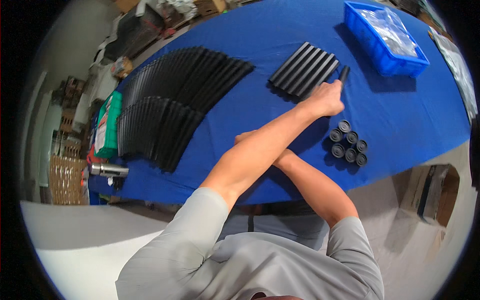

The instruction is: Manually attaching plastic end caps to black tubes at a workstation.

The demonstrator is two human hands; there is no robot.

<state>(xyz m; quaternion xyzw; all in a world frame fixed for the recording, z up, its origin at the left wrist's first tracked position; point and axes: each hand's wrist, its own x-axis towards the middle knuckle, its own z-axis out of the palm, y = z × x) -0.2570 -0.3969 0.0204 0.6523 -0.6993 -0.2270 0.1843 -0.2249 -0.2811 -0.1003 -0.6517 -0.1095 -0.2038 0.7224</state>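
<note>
My left arm crosses over my right and reaches to the right across the blue-covered table. My left hand is closed around a short black tube that sticks out past its fingers. Right beside that hand lies a neat row of several black tubes. Several round black caps with ringed faces stand in a cluster just nearer to me. Beneath my left forearm, my right hand shows only in part over the cloth; its fingers are mostly hidden, so what it holds, if anything, cannot be seen.
Two wide fanned rows of black tubes cover the table's left. A blue bin with clear plastic bags stands at the far right. At the left edge are a green bin and a metal flask. A cardboard box sits below, right.
</note>
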